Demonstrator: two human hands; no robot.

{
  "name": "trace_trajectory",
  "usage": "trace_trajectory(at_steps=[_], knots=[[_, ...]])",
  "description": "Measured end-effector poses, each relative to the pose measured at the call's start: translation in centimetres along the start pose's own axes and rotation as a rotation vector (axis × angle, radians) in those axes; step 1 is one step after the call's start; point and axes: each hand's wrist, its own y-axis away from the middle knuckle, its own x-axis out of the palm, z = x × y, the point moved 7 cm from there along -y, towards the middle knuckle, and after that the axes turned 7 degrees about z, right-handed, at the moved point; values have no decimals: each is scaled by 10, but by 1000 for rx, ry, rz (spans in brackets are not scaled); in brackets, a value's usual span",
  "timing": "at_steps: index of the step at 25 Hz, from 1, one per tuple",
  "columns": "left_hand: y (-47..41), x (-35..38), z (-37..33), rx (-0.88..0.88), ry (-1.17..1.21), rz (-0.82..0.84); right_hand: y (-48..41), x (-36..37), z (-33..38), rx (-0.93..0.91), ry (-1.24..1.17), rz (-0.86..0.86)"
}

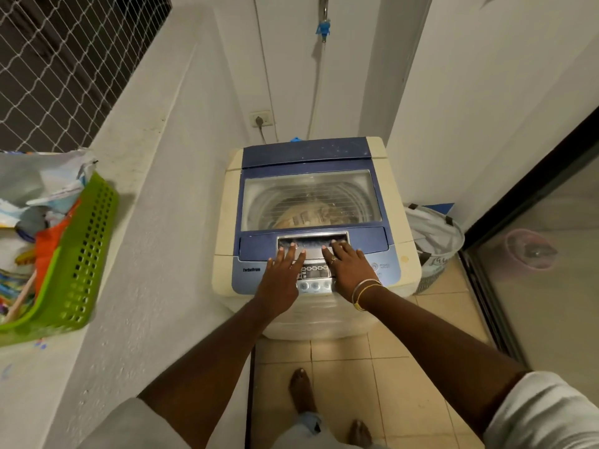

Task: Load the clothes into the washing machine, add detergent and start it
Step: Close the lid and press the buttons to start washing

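Observation:
A cream and blue top-loading washing machine (398, 196) stands in the corner with its lid (256, 202) down. Through the lid's clear window I see the drum with light-coloured clothes (308, 215) at its bottom. My left hand (282, 270) lies flat on the front of the machine, fingers spread, fingertips at the lid's handle recess (312, 243). My right hand (348, 264) lies beside it, fingers also reaching into the recess. Both hands partly cover the control panel (316, 278). Neither hand holds anything.
A green plastic basket (87, 254) with bags and mixed items sits on the white ledge at left. A white laundry hamper (434, 241) stands right of the machine. A glass sliding door (534, 254) runs along the right. Wall socket (261, 119) and tap (323, 27) are behind.

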Motion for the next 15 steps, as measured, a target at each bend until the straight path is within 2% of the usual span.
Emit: trace_trajectory(at_steps=[10,15], knots=[[-10,12,0,-94,-1,187,10,25,-21,5,10,45],[-8,14,-2,-125,28,178,7,25,-19,4,24,57]])
